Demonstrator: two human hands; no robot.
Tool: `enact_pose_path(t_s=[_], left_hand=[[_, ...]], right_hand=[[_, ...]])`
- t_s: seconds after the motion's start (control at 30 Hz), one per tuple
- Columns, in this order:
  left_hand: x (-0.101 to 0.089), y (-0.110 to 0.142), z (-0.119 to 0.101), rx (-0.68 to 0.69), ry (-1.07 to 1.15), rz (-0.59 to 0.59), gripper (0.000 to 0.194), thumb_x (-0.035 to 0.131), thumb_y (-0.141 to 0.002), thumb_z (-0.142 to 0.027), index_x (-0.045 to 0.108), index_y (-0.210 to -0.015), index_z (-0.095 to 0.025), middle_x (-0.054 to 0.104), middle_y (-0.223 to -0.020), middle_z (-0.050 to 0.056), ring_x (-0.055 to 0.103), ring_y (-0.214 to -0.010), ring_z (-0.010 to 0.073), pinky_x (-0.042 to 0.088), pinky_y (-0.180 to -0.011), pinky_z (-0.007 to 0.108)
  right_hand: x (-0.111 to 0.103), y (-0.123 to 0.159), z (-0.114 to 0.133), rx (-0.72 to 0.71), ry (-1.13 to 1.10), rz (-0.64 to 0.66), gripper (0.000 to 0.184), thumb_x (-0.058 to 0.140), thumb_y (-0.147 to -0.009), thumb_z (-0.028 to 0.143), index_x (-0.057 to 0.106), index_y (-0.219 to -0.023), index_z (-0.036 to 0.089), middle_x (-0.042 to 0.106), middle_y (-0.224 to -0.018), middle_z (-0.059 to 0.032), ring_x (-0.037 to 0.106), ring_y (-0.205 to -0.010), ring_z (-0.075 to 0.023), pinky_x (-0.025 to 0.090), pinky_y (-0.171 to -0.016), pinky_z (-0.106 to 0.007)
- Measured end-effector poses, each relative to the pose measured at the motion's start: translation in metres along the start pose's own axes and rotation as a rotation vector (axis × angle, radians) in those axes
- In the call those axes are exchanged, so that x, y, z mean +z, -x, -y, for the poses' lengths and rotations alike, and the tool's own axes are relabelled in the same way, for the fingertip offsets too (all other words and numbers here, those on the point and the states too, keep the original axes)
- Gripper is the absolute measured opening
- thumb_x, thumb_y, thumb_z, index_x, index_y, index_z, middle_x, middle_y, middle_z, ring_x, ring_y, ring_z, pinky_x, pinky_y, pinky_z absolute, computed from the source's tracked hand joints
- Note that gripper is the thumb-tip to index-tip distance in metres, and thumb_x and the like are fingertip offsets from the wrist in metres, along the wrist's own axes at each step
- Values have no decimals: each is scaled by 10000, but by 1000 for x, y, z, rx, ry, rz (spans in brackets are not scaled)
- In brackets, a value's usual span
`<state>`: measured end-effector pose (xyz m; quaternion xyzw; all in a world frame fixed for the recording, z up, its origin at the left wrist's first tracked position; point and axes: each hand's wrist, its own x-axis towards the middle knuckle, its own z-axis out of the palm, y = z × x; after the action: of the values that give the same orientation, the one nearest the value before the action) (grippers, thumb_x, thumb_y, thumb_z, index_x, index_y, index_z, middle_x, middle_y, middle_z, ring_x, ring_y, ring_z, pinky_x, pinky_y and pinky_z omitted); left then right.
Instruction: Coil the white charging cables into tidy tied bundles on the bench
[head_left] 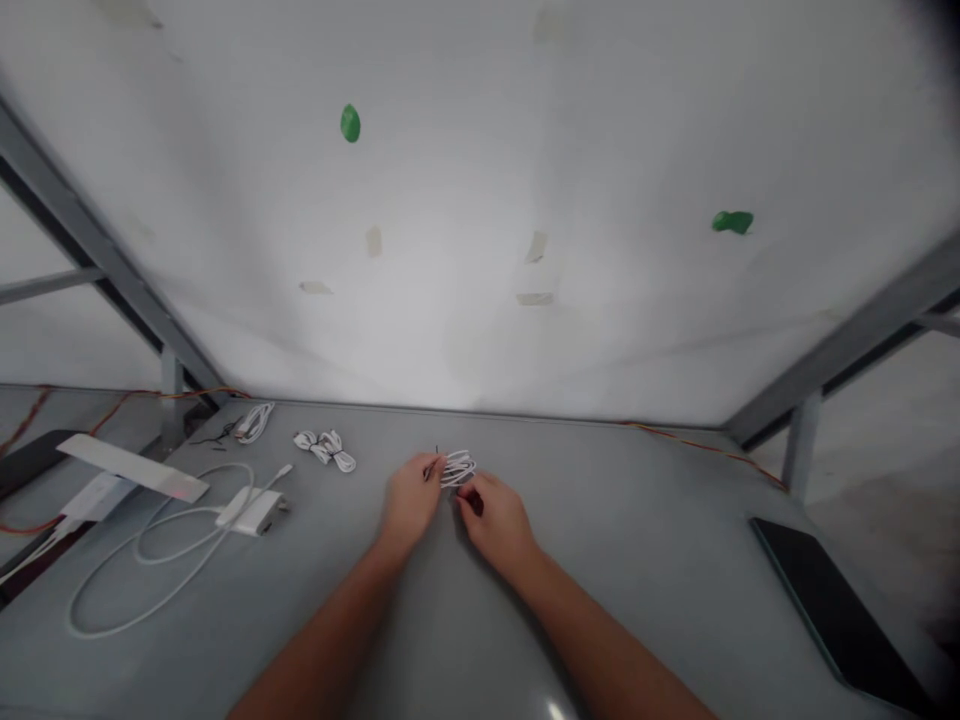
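A white cable (459, 466), looped into a small bundle, is between my two hands just above the grey table (637, 590). My left hand (412, 500) pinches the bundle's left end, where a thin dark tie shows at the fingertips. On the right side, my right hand (499, 520) has its thumb and forefinger closed at the lower edge of the loops. Whether a connector is under the fingers is hidden. Further left on the table lie a tied white cable bundle (325, 449) and another coiled white cable (255, 423).
A white charger (253, 511) with a long loose cable lies at the left, near a white strip (133, 467). A dark phone (836, 610) rests at the right. Behind stands a white panel (465, 340), with grey metal frame bars (862, 340) at both sides.
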<state>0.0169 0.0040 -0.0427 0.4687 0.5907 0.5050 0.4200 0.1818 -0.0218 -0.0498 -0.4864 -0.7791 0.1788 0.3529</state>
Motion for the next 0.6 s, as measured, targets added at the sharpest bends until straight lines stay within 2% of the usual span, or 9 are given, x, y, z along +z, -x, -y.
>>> enact_pose_path(t_s=[0.1,0.2,0.33,0.47,0.6], left_hand=[[2,5,-3,157,-210,-2,133,684,-881,-247,816,-878,-231,784,-1001,90,695,-948,263,501,-912,349],[6,12,-6,274,-357,33,197,606,-929,-202,799,-911,-231,786,-1012,90,710,-952,253,510,-949,364],[11,18,-7,251,-384,39,153,585,-972,-211,715,-1052,-220,778,-1049,100,720,-970,251,527,-917,371],[15,19,-5,204,-327,37,221,577,-982,-199,616,-1198,-221,763,-1124,114,737,-973,245,549,-890,362],[17,19,-2,297,-425,98,266,511,-1001,-177,603,-1248,-208,753,-1148,144,719,-1067,268,530,-974,399]], right_hand=[[-3,-1,3,-173,16,-63,182,587,-887,57,653,-892,227,720,-962,-66,652,-888,-221,521,-797,-321],[-6,-4,5,-292,26,-123,223,525,-933,51,656,-906,229,709,-995,-89,636,-946,-247,546,-847,-368],[-8,-7,3,-304,-26,-189,238,501,-947,40,649,-929,226,703,-1034,-104,655,-974,-241,570,-871,-368],[-6,-9,-3,-260,-23,-172,252,479,-960,47,659,-963,224,700,-999,-101,677,-932,-232,592,-846,-357],[-5,-11,-7,-308,52,-195,301,489,-927,15,692,-1025,214,720,-1218,-143,680,-1093,-256,590,-964,-413]])
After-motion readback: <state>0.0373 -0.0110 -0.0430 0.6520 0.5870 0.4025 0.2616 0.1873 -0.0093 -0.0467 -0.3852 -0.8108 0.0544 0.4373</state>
